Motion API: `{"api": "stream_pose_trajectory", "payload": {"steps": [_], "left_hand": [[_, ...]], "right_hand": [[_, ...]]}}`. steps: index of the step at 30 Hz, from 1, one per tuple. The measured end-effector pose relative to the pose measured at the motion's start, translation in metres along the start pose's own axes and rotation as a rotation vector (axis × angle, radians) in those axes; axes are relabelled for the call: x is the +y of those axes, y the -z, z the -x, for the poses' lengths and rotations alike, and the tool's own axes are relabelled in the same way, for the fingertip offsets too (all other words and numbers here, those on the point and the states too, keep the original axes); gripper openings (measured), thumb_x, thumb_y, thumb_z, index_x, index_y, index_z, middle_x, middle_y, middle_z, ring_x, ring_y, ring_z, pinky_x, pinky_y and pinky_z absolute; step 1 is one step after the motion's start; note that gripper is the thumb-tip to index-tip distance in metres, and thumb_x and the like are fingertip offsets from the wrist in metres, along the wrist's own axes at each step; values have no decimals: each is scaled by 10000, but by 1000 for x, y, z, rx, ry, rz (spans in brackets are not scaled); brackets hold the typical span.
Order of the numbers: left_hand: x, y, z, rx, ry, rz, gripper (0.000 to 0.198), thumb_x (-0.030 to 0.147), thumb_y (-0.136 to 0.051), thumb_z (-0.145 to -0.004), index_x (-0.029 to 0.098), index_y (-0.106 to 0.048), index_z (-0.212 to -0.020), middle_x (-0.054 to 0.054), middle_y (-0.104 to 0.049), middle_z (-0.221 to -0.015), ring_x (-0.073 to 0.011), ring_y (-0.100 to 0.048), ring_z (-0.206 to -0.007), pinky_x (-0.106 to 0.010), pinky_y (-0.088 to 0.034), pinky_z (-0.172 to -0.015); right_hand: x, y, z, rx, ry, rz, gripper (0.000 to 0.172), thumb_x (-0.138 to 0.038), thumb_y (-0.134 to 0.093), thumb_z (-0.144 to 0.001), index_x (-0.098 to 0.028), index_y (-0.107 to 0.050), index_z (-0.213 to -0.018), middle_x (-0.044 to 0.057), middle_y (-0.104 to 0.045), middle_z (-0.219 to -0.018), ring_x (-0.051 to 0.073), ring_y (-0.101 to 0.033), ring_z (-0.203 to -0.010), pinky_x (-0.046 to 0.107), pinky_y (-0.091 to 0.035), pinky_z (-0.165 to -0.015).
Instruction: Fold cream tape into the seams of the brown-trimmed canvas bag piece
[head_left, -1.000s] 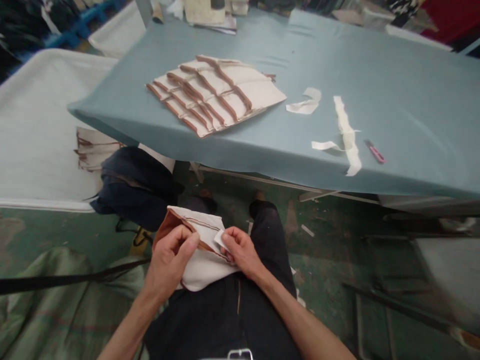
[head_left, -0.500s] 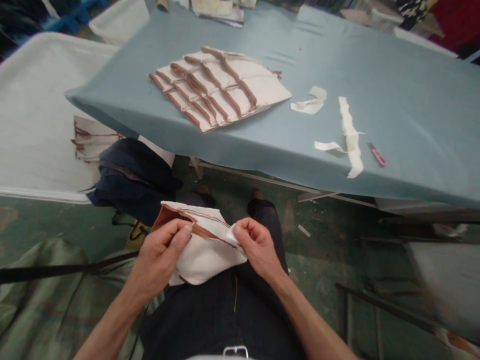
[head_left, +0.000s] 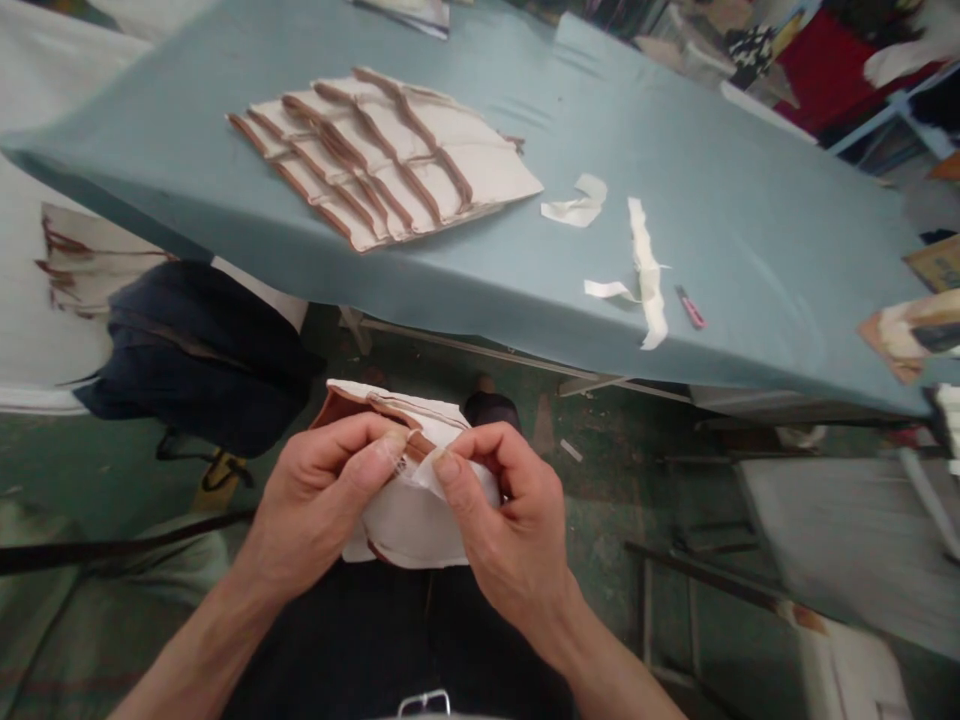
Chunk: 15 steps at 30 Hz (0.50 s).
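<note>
Over my lap I hold a cream fabric piece with brown trim point(head_left: 401, 520) in both hands. My left hand point(head_left: 322, 500) pinches its upper trimmed edge between thumb and fingers. My right hand point(head_left: 502, 530) is closed on the fabric's right side, its thumb and forefinger pinching a small white flap beside my left thumb. On the blue-grey table point(head_left: 750, 230) ahead lies a fanned stack of similar cream pieces with brown trim point(head_left: 382, 155).
White fabric scraps point(head_left: 645, 270) and a small pink tool point(head_left: 690, 307) lie near the table's front edge. A dark bag point(head_left: 187, 350) sits under the table at left, more trimmed pieces point(head_left: 71, 265) beyond it. Metal frames point(head_left: 697, 560) stand on the green floor at right.
My right hand moved left over the fabric and now pinches a small flap next to my left thumb. The view swung to the right.
</note>
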<state>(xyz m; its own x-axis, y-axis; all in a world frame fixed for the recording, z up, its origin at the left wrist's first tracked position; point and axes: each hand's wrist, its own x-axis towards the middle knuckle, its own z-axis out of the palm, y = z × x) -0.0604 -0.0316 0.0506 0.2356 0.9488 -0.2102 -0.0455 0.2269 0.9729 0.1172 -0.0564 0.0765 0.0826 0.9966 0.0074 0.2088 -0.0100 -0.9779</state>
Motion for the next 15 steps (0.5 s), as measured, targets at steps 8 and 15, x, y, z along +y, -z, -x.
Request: {"api": "stream_pose_trajectory", "payload": {"steps": [8, 15], "left_hand": [[-1, -8, -2, 14, -39, -69, 272, 416, -703, -995, 226, -827, -846, 6, -740, -707, -112, -594, -508, -162, -456, -420], [0, -17, -6, 91, -76, -201, 256, 357, -693, -956, 209, -814, -786, -6, -743, -705, -142, -605, -530, -205, -463, -435]], "right_hand": [[8, 2, 0, 96, 96, 58, 172, -258, -696, -986, -206, -668, -824, 1, -702, -816, 153, -644, -766, 304, -505, -751], [14, -4, 0, 103, 52, -97, 158, -244, -697, -990, -220, -668, -837, 19, -721, -888, 173, -667, -845, 331, -537, -809]]}}
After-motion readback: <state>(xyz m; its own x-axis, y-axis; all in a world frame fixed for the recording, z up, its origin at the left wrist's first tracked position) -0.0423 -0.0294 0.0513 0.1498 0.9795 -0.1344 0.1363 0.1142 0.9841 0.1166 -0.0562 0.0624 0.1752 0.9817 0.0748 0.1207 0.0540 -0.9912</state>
